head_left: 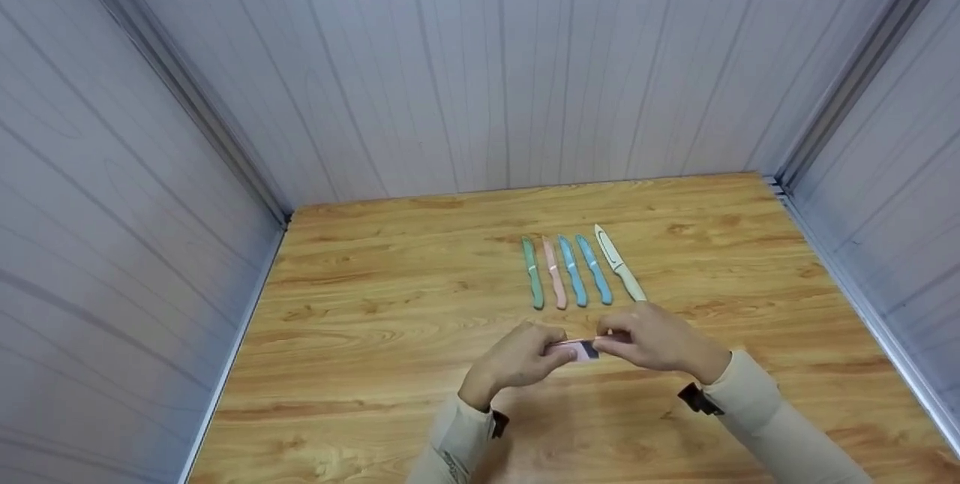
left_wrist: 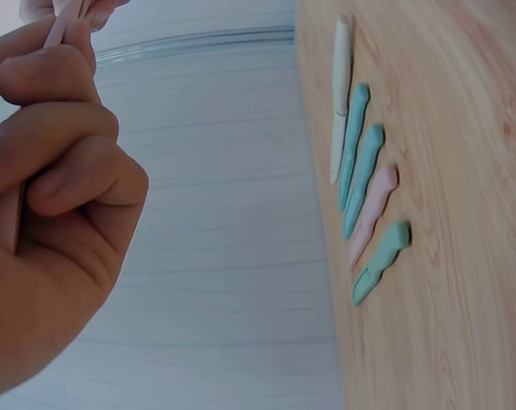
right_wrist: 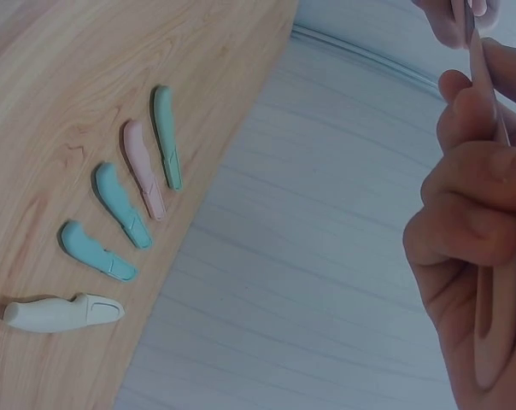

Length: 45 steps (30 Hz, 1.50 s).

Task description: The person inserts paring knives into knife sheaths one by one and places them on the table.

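Both hands hold a pink knife [head_left: 580, 354] above the table, side on to the person. A short shiny stretch with a dark patch shows between the hands and looks like the blade. My left hand [head_left: 521, 356] grips the left end with curled fingers. At the other end, my right hand [head_left: 660, 338] is wrapped around a slotted pink piece, seemingly the sheath [right_wrist: 490, 342]. The fingers hide much of both ends. Beyond the hands lie a green knife [head_left: 534, 274], another pink knife [head_left: 555, 274], two blue knives [head_left: 572, 272] and a larger white knife [head_left: 620, 263].
The wood-patterned table [head_left: 360, 334] carries the row of knives, blades pointing to the back. Pale panel walls [head_left: 465, 79] enclose it at the back and on both sides. The white knife's handle end lies close to the right hand in the head view.
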Tool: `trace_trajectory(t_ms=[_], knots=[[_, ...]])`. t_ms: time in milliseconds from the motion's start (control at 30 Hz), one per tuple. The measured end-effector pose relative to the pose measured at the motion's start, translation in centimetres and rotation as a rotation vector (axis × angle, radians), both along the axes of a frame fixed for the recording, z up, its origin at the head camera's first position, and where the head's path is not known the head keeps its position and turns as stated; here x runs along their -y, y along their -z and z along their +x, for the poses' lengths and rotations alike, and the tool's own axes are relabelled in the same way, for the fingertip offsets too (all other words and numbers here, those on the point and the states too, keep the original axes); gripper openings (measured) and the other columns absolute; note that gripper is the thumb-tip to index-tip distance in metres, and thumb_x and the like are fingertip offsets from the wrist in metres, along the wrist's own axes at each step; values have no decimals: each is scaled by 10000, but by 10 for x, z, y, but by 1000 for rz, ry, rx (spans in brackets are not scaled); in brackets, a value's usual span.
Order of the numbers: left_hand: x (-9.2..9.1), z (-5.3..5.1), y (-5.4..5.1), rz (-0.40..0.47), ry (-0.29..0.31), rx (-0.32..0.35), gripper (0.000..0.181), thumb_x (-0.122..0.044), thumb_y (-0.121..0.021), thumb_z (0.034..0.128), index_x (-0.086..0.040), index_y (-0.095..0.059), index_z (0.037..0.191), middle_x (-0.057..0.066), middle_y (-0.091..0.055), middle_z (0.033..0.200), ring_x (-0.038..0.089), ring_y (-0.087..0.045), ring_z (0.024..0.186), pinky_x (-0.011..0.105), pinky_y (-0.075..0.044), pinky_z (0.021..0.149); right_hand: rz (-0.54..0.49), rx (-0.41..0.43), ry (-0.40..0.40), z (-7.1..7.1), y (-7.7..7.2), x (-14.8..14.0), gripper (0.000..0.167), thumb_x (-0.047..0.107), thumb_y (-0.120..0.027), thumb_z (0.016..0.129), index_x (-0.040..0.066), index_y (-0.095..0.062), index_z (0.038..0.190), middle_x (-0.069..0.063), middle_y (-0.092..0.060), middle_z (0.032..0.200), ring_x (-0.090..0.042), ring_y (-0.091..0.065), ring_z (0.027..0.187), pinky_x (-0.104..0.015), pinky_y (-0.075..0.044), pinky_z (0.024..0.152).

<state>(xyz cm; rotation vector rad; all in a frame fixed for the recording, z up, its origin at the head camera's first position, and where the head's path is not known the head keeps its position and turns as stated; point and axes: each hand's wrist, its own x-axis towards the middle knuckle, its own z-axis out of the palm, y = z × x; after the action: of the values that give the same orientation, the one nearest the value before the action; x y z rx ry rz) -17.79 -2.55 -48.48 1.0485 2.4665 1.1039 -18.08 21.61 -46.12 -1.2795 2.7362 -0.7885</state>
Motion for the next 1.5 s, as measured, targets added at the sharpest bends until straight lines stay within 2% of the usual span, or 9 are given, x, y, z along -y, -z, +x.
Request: trace_trajectory(t_ms=[333,700,1100,1500], knots=[[0,2,0,-13,-12,7,252,-299,-530,978,-135,-553,788,-100,-398,601,13,-303,464,180,-264,450,-49,11,-43,-1,-1,2,163,285,-586,950,186,-645,834,157,-496,653,34,-361,495,-183,-337,447],[-3,3,-2,2,-19,42,258,-302,-540,973,-130,-547,782,-96,-412,607,17,-330,472,181,-279,453,-38,11,-43,-1,-4,3,170,302,-579,953,192,-656,849,166,-499,666,31,-380,505,-185,-354,449],[-6,0,-3,7,4,-23,284,-301,-551,968,-130,-523,743,-95,-397,599,11,-315,478,171,-270,464,-80,-42,-61,-2,-2,4,140,254,-604,942,169,-655,843,144,-530,690,26,-410,527,-174,-373,473],[-10,-1,-5,1,29,-41,299,-311,-542,971,-128,-525,735,-95,-383,587,9,-303,465,166,-264,458,-94,-6,-45,0,-2,2,155,257,-602,942,148,-678,862,122,-571,706,30,-421,529,-174,-386,470]])
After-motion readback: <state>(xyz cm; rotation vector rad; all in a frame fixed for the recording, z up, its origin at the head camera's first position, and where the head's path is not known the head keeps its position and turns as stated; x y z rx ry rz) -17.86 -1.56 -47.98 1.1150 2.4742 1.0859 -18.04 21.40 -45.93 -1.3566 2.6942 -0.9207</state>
